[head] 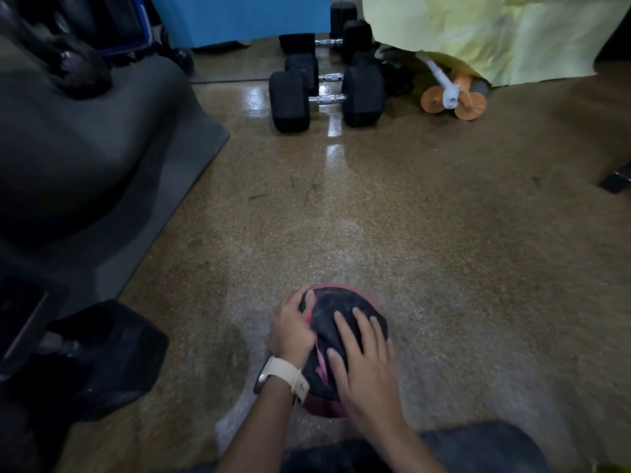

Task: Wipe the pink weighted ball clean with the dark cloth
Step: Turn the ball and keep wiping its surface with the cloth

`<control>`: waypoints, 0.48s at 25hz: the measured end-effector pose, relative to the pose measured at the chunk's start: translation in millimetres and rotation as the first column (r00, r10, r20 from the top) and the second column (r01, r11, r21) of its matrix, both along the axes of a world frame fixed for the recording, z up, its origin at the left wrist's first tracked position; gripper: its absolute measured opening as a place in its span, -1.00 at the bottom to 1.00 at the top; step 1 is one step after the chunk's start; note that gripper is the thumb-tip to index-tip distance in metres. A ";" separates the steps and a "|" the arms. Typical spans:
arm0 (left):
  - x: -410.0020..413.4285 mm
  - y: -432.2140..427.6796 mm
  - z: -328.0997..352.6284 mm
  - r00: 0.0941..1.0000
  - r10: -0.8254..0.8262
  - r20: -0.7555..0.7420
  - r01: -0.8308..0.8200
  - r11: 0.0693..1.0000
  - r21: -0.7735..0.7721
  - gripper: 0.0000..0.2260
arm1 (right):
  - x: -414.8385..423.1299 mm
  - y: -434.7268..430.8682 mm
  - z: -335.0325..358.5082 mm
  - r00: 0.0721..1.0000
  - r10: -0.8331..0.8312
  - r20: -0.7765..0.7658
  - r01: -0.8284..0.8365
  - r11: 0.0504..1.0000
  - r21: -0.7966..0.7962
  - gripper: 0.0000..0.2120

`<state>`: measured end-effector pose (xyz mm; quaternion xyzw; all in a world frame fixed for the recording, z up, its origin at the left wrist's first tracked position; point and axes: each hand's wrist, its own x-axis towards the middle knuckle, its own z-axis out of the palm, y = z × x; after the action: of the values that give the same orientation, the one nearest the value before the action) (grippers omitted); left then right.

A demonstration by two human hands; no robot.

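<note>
Pressing the dark cloth (pixel 329 322) onto the pink weighted ball (pixel 324 407), down on the floor (pixel 426 240) well short of the dumbbells (pixel 290 100), with the right hand (pixel 368 365), fingers straight and spread. Gripping the ball's left side with the left hand (pixel 290 331), fingers curled round it.

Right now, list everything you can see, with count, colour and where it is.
pink ball: one, pink, on the floor at bottom centre, mostly covered
dark cloth: one, black, draped over the ball
dumbbells: at least three, black with metal handles, top centre
large dumbbell: one, black, lower left
mat: one, grey, left
wheeled item: one, orange wheels and white handle, top right
sheet: one, yellow-green, top right
panel: one, blue, top
watch: one, cream strap, left wrist
left hand: grips the ball's left side
right hand: flat on the cloth
</note>
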<state>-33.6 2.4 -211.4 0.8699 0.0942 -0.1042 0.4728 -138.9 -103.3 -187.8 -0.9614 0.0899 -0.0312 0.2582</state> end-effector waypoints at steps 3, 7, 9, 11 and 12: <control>-3.7 3.7 3.6 0.999 0.035 -0.027 -0.036 0.997 -0.063 -0.55 | 52.2 -17.4 -1.6 0.995 -0.006 -0.101 0.008 1.000 0.022 -0.40; -9.4 -2.6 11.5 0.990 0.137 -0.032 -0.139 0.989 -0.049 -0.48 | 78.8 -16.9 -2.9 0.988 -0.089 -0.129 0.097 0.994 0.059 -0.41; -7.0 -2.3 10.2 0.988 0.151 -0.042 -0.153 0.986 -0.060 -0.53 | 29.1 -1.8 -8.4 1.000 -0.027 -0.013 0.028 0.998 0.047 -0.48; -8.0 -0.4 7.3 0.989 0.146 -0.027 -0.148 0.985 -0.090 -0.52 | -17.8 -1.1 -9.6 0.999 0.017 0.037 -0.020 0.997 0.078 -0.50; -9.7 0.3 6.3 0.989 0.149 -0.025 -0.150 0.985 -0.090 -0.48 | -21.8 -8.9 -13.3 0.998 0.012 0.058 -0.017 0.996 0.086 -0.50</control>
<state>-43.2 2.8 -205.0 0.8368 0.1586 -0.0804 0.5178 -160.7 -112.2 -201.2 -0.9487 0.0768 -0.0529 0.3022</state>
